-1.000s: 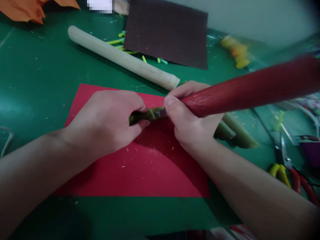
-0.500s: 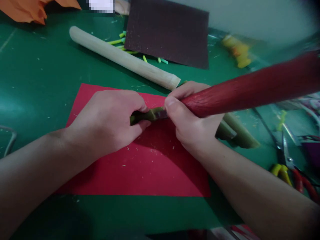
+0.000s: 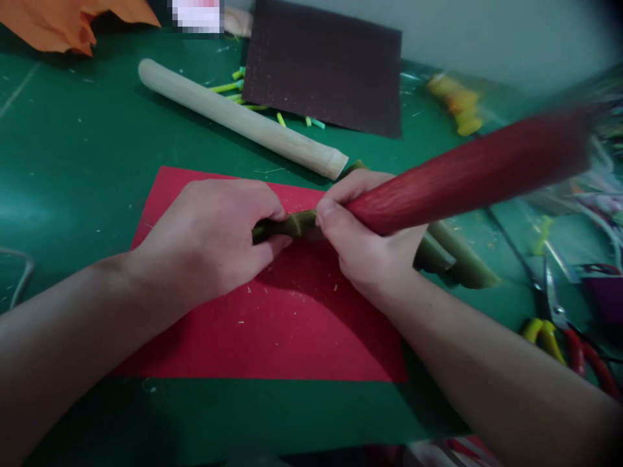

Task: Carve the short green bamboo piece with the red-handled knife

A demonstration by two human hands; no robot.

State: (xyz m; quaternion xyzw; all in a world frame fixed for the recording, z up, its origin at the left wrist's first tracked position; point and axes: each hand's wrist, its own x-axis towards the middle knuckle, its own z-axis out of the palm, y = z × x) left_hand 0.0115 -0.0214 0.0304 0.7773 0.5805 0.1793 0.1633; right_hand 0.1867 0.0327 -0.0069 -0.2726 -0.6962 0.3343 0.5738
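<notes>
My left hand is closed around a short green jointed stem and pins it over a sheet of red paper. Grasped in my right hand is a knife with a thick red handle, which slants up to the right. Its blade lies against the stem beside the joint, mostly hidden by my right fingers. My right thumb is close to the stem's right end. Small pale shavings are scattered on the red paper.
A pale rounded stick lies behind the paper, near a dark brown sheet over green-yellow strips. Green split pieces rest beyond my right wrist. Scissors and red handles sit at right. Orange paper is far left.
The right hand and knife have shifted slightly left and down. Less of the blade shows against the stem, and more green shows there. The left hand keeps its hold.
</notes>
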